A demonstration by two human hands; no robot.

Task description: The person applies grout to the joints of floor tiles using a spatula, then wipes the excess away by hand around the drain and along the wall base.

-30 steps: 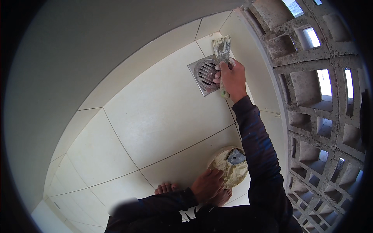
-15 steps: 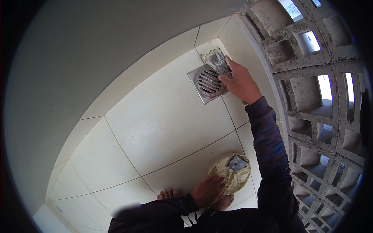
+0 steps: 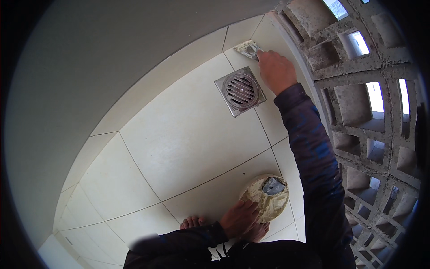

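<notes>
My right hand (image 3: 277,71) grips a putty knife (image 3: 249,49) smeared with cream paste. Its blade touches the tiles in the far corner, just beyond the square metal floor drain (image 3: 241,91). Close to my feet is a round bowl (image 3: 285,201) of thick cream paste (image 3: 271,204). A flat grey piece (image 3: 273,185) sticks out of that paste; what it is cannot be made out. My left hand (image 3: 240,219) is closed over the bowl's near left rim, its thumb hidden.
Pale floor tiles (image 3: 188,148) with dark joints spread around me. A tiled skirting (image 3: 179,71) runs below the grey wall (image 3: 103,58) on the left. Pierced concrete blocks (image 3: 358,107) form the right wall. My bare feet (image 3: 193,222) are beside the bowl.
My right hand has moved the putty knife away from over the drain, farther into the corner, and turned its blade. The whole drain now shows. My left hand stays at the bowl.
</notes>
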